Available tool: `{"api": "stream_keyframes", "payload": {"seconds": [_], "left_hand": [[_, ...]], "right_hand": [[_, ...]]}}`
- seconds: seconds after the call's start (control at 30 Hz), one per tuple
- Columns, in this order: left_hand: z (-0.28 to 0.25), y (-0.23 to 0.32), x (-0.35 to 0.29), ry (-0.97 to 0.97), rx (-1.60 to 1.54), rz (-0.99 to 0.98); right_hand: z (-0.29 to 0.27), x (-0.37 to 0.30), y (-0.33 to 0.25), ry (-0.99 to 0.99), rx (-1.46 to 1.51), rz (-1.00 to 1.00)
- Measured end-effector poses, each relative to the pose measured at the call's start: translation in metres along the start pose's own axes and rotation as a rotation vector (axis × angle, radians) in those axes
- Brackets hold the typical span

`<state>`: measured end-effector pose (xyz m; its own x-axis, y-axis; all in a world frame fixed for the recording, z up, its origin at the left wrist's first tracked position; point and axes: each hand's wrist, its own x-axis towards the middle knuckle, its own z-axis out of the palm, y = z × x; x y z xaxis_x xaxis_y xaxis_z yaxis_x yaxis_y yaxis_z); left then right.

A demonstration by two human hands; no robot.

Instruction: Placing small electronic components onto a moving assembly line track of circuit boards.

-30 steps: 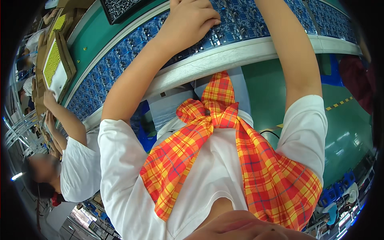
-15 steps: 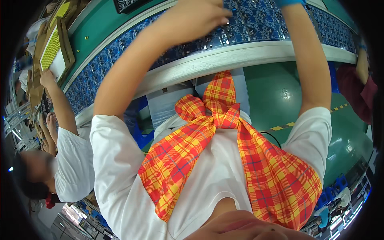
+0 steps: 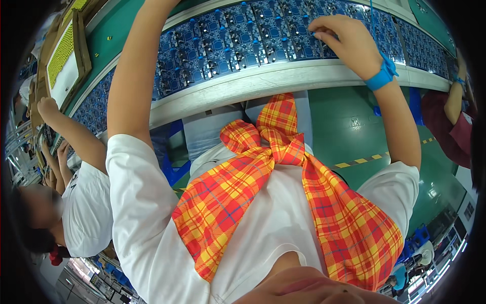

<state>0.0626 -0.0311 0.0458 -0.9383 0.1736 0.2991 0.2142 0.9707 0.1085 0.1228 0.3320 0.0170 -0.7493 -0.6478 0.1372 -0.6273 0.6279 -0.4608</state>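
Blue circuit boards (image 3: 223,48) lie side by side in a long row along the bench. Over the right part of that row is my right hand (image 3: 349,43), its thumb and forefinger pinched together. A small blue component (image 3: 314,34) shows at those fingertips. Round the right wrist is a blue wrist strap (image 3: 382,76), with a thin blue cord rising from it. My left arm stretches up to the far left, and only the base of my left hand (image 3: 163,3) shows at the top edge. The left fingers are out of the picture.
A pale rail (image 3: 243,83) runs along the bench's near side. On the left, a cardboard tray (image 3: 66,63) carries rows of yellow parts, beside a person in a white shirt (image 3: 88,207). At the far right sits another person in dark red (image 3: 445,126).
My left hand has gone from above the boards to the top left, where a black tray showed before. My right hand has come down from the top edge over the boards.
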Motion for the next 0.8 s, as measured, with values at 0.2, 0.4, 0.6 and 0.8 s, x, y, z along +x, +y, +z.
{"api": "stream_keyframes", "payload": {"seconds": [0.2, 0.4, 0.6, 0.8], "left_hand": [[-0.003, 0.013, -0.005, 0.163, -0.010, 0.034], [-0.005, 0.028, -0.012, 0.175, -0.367, 0.021], [-0.034, 0.099, -0.035, -0.011, -0.321, 0.303], [-0.022, 0.110, -0.044, -0.159, -0.590, 0.406]], "right_hand": [[0.008, 0.006, 0.014, 0.037, -0.221, -0.243], [0.003, 0.013, 0.002, 0.019, -0.226, -0.243], [-0.010, 0.019, -0.014, -0.070, -0.156, -0.199], [-0.018, 0.022, -0.027, -0.081, -0.124, -0.235]]}}
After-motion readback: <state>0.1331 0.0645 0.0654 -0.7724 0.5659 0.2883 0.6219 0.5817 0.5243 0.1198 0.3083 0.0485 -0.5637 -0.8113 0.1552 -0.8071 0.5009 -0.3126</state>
